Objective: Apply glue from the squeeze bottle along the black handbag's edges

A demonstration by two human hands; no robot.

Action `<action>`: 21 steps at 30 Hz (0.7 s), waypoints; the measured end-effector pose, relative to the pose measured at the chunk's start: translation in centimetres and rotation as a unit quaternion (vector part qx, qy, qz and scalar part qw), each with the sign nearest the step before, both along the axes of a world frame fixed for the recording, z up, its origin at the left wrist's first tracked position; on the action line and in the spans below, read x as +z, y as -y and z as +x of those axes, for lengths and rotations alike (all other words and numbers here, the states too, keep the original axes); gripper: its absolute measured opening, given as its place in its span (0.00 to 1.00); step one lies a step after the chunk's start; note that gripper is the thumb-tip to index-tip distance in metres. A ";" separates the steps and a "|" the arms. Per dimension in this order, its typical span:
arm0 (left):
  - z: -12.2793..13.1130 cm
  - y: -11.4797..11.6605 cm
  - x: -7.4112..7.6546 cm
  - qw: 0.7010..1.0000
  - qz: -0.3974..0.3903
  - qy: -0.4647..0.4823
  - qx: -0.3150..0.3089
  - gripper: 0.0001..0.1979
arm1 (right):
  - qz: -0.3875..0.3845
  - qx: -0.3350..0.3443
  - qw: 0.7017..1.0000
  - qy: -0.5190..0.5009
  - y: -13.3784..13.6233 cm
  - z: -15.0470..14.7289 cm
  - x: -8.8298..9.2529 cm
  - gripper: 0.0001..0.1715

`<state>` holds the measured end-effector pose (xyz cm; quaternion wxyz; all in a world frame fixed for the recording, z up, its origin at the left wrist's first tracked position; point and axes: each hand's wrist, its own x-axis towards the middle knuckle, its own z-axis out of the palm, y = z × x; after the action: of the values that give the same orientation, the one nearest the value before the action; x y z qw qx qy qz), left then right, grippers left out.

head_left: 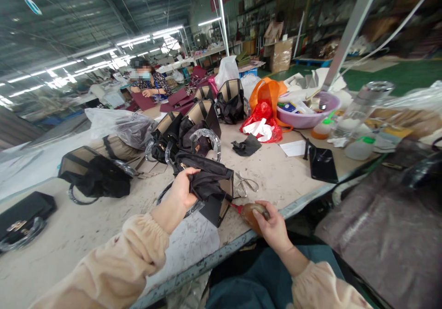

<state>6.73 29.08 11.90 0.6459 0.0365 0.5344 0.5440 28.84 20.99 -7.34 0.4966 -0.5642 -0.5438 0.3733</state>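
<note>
My left hand (181, 194) grips a black handbag (210, 177) by its dark fabric, thumb on top. The bag lies on its side on the table, its handle wrapped in clear plastic. In my right hand (272, 226) is a squeeze bottle (252, 214) of amber liquid, held tilted. The bottle's red nozzle (236, 207) points at the edge of the bag's open, beige-lined end; whether it touches I cannot tell. A pair of scissors (246, 184) lies just beyond the bag.
Several more black handbags (96, 173) stand on the worktable (276, 175). Toward the right are a black scrap (246, 146), a purple basin (304, 117), green-capped bottles (360, 148) and a black phone-like slab (323, 165). A masked co-worker (152, 81) handles maroon pieces farther back.
</note>
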 end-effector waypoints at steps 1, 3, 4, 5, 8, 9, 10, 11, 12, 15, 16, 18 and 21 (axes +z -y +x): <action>0.0 0.0 0.0 1.000 0.002 -0.009 -0.005 0.08 | 0.003 -0.004 1.000 0.002 0.0 0.0 0.0 0.15; 0.1 0.1 0.2 0.999 0.007 -0.029 -0.015 0.08 | 0.010 -0.008 1.000 0.005 0.1 0.1 -0.1 0.15; 0.2 0.1 0.3 0.999 0.005 -0.034 -0.016 0.07 | 0.013 -0.008 1.000 0.007 0.2 0.1 -0.1 0.15; 0.3 0.2 0.5 0.999 0.003 -0.038 -0.015 0.07 | 0.016 -0.006 1.000 0.007 0.3 0.1 -0.1 0.15; 0.5 0.3 0.9 0.999 0.006 -0.049 -0.016 0.08 | 0.022 0.007 1.000 0.004 0.8 0.2 -0.2 0.14; 0.5 0.3 0.9 0.999 0.008 -0.050 -0.017 0.08 | 0.022 0.011 1.000 0.001 0.8 0.2 -0.2 0.14; 0.5 0.3 1.0 0.999 0.010 -0.050 -0.018 0.08 | 0.022 0.012 1.000 -0.002 0.8 0.2 -0.2 0.14; 0.5 0.3 1.0 0.999 0.009 -0.050 -0.019 0.09 | 0.020 0.011 1.000 -0.007 0.8 0.1 -0.2 0.15; 0.5 0.3 1.0 0.999 0.009 -0.050 -0.020 0.09 | 0.017 0.007 1.000 -0.012 0.6 0.1 -0.2 0.15; 0.4 0.2 0.9 0.998 0.010 -0.051 -0.023 0.08 | 0.005 -0.006 1.000 -0.027 0.1 -0.2 -0.3 0.16; 0.3 0.2 0.8 0.998 0.010 -0.051 -0.023 0.08 | 0.001 -0.008 0.999 -0.031 0.0 -0.3 -0.2 0.16; 0.3 0.2 0.8 0.999 0.009 -0.048 -0.022 0.08 | -0.008 -0.003 0.999 -0.038 -0.1 -0.4 -0.2 0.16; 0.3 0.3 0.8 0.999 0.004 -0.040 -0.017 0.09 | -0.021 0.023 0.998 -0.049 0.4 -0.6 0.2 0.15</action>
<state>6.98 28.82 12.71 0.6333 0.0697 0.5567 0.5331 28.21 20.55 -7.19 0.5022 -0.5431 -0.5238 0.4226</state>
